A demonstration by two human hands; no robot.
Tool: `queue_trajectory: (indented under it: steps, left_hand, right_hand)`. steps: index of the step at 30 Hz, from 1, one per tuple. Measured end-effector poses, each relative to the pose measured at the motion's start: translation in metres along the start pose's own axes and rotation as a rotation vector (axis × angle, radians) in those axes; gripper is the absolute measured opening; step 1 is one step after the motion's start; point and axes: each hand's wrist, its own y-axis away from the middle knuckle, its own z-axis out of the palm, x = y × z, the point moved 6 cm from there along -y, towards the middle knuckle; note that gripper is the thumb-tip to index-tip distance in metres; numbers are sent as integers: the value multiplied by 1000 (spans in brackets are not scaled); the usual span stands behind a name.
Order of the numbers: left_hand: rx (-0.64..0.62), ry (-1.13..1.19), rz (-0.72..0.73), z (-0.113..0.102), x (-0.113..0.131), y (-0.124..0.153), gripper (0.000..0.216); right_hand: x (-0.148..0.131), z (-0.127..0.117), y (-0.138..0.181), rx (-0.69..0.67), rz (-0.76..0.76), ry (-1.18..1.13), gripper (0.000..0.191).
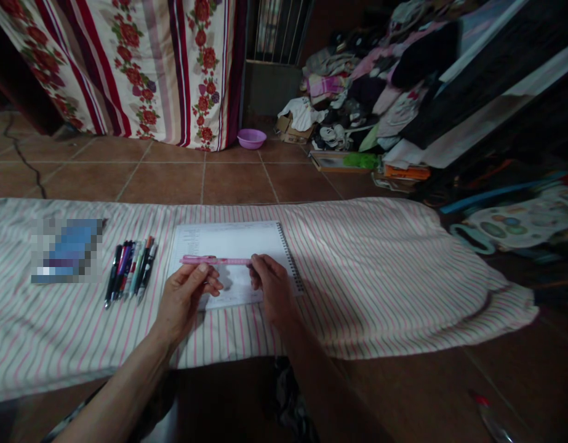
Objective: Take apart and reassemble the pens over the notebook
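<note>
A pink pen point(232, 261) is held level above a spiral notebook point(237, 234), which lies on the striped cloth with printed writing on its page. My left hand point(186, 292) pinches the pen near its clip end, thumb on top and the other fingers curled beneath. At the opposite end, my right hand point(272, 283) grips the pen between thumb and fingers. The notebook's coil runs down its right side. Left of it, several pens point(131, 267) of different colours lie side by side in a row, apart from my hands.
The striped cloth point(380, 277) covers the low surface before me. A pixelated blue item point(71, 249) lies at its left. Across the tiled floor stand a purple basin point(252, 138), a floral curtain point(149, 74) and a heap of clothes point(357, 92). A bottle point(491, 418) is at lower right.
</note>
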Motion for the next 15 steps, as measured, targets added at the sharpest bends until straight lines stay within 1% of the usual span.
queue_trajectory:
  steps: [9,15]
  left_hand:
    - [74,-54,29,-12,3,-2,26]
    - [76,-54,-6,-15,1,-3,28]
  right_hand:
    - [2,0,-1,4,12,71,29]
    - [1,6,1,-26,-5,11,32]
